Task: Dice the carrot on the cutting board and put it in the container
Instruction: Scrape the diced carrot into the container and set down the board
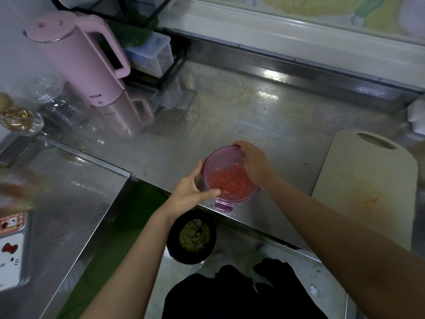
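A round clear container with a pink lid [224, 157] stands near the front edge of the steel counter. Diced carrot [230, 183] shows orange through the lid. My left hand [192, 192] grips the container's left side, thumb lying across the lid's front rim. My right hand [253, 162] curls over the lid's far right rim and presses on it. A pink latch tab [224, 206] sticks out at the front. The white cutting board [368, 180] lies to the right, bare except for orange stains.
A pink kettle [92, 65] and glass jars [46, 97] stand at the back left. A black bin [192, 236] with green scraps sits below the counter edge. A clear storage box [151, 56] sits on a rack at the back.
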